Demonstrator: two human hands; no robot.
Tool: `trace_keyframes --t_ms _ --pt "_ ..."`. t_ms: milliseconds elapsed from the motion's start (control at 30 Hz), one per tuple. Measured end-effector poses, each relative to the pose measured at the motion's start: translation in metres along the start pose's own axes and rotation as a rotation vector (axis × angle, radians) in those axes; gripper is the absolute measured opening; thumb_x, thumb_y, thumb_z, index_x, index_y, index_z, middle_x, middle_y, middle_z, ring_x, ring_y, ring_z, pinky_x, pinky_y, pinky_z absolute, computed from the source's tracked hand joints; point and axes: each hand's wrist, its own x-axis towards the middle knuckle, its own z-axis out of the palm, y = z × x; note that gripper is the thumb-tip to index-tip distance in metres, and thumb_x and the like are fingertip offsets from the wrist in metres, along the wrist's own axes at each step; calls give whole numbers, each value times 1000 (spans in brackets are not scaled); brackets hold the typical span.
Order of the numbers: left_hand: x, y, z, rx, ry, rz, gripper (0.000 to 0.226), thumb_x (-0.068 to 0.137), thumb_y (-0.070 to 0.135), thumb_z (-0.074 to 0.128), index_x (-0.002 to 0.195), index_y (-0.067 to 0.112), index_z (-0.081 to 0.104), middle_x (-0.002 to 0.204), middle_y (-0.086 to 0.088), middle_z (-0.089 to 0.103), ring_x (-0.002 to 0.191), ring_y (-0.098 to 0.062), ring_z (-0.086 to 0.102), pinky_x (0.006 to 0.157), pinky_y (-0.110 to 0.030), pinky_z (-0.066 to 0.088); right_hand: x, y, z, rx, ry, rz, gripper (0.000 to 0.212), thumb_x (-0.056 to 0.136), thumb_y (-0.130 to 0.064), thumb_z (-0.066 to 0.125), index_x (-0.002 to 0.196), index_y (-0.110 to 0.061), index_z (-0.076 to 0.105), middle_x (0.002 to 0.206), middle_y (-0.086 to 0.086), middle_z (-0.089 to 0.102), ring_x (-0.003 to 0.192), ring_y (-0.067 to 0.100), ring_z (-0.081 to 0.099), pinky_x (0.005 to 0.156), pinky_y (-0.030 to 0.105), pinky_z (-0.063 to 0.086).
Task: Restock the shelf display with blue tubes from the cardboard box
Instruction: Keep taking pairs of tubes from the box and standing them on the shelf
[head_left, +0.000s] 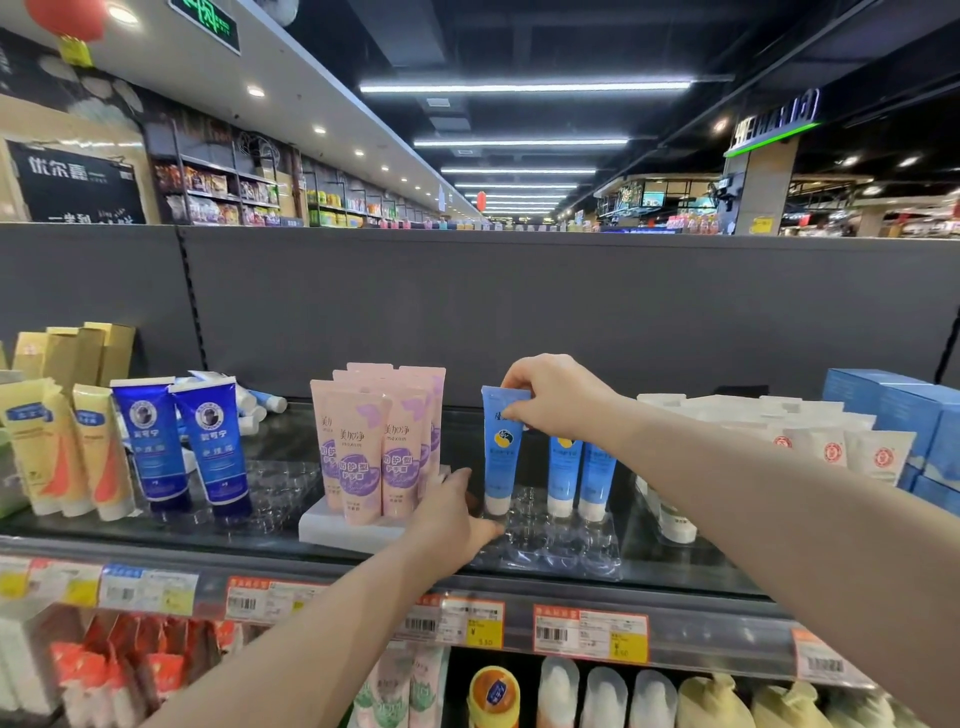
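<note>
Store shelf (675, 569): right hand (561, 397) pinches blue tube (501, 467); lower it straight while spread left hand (452, 514) steadies the tray (566, 551).

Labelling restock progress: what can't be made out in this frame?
Head view:
- Cardboard box: outside the frame.
- Top of held blue tube: covered by right hand.
- Two more blue tubes: tops behind the right wrist.
- Price tags: print too blurred.
- Left hand on clear tray: grip unclear.
</note>
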Motion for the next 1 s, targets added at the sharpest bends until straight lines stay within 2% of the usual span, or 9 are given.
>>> trace_keyframes --t_ms 100,233,300,433,500,633,800,900,1000 --pt "-1 1 0 1 -17 -4 72 87 26 63 146 14 24 147 -5 37 134 -19 36 108 -27 27 0 -1 0 9 -16 11 20 89 -22 59 108 -16 60 96 1 60 82 17 60 68 27 51" --pt "2 1 3 -73 5 20 62 87 27 63 141 18 34 131 3 53 102 -6 43 88 -16 28 2 -2 1 14 -25 16 21 89 -22 60 108 -14 60 106 4 62 90 21 64 84 38 56" --pt "1 1 1 -104 16 24 60 87 27 62 140 20 35 127 3 55 98 -4 42 83 -14 30 1 -2 -1 14 -39 20 22 89 -22 61 109 -14 60 106 3 62 91 21 64 84 36 56" --pt "1 3 1 -152 24 18 66 86 30 64 142 21 31 114 6 54 92 -4 45 58 -8 28 -1 0 0 -2 -63 11 23 88 -21 62 110 -13 60 99 2 59 88 18 61 68 24 50" --pt "1 3 1 -162 23 19 62 87 28 64 141 22 34 113 7 55 90 -3 45 55 -8 26 -2 0 3 -21 -62 10 26 88 -21 62 112 -13 60 98 3 60 85 16 57 63 22 44" --pt "0 3 1 -159 35 41 53 88 24 62 136 22 40 119 7 55 94 -2 43 58 -8 30 -1 2 7 -87 8 -1 33 86 -25 63 118 -18 58 115 2 60 90 14 51 75 26 43" --pt "-3 4 -1 -161 36 55 50 90 23 59 136 20 41 128 4 55 97 -4 44 81 -15 35 -2 1 5 -97 8 -3 37 86 -27 64 122 -18 55 117 1 59 94 14 52 81 29 47" --pt "-6 5 -3 -156 54 70 48 89 25 59 134 20 43 122 4 57 91 -1 44 66 -6 32 -6 0 3 -100 21 15 38 87 -27 63 122 -18 54 104 -3 56 90 14 51 78 28 47" --pt "-10 4 -6 -167 97 93 48 88 27 62 132 19 44 105 6 58 86 -6 52 60 -10 37 -13 -2 -2 -126 78 46 33 88 -29 60 119 -19 55 100 -4 58 90 16 55 77 31 49"
